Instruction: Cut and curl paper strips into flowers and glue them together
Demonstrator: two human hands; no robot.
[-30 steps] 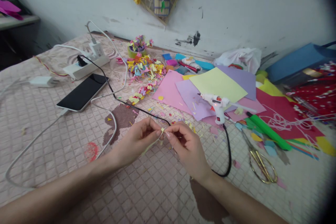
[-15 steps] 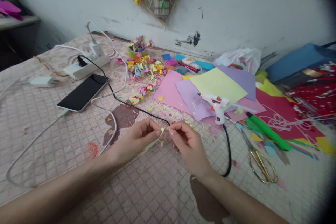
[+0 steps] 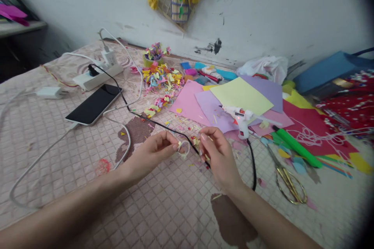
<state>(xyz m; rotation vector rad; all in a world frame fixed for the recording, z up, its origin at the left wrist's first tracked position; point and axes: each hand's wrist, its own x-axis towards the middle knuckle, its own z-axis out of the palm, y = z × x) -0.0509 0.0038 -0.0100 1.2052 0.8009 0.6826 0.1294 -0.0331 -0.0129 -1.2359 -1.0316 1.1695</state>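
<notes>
Between thumb and forefinger, my left hand (image 3: 160, 148) pinches a thin pale strip curled into a loop (image 3: 184, 149). Just to the right of the loop, apart from it, is my right hand (image 3: 214, 151), its fingers curled and the thumb close to the forefinger; whether anything small sits between them cannot be made out. A black cable (image 3: 163, 125) runs behind both hands. Small paper scraps (image 3: 195, 140) lie beyond the fingertips.
A white glue gun (image 3: 241, 118) rests on coloured paper sheets (image 3: 239, 93). Gold-handled scissors (image 3: 288, 181) and a green roll (image 3: 298, 147) lie at right. At left are a phone (image 3: 94, 104) and a power strip (image 3: 96, 76). Paper cutouts (image 3: 160, 76) are heaped at the back.
My right hand has moved right, away from my left hand, and let go of the strip. The strip now shows as an open loop at my left fingertips. The view has shifted slightly.
</notes>
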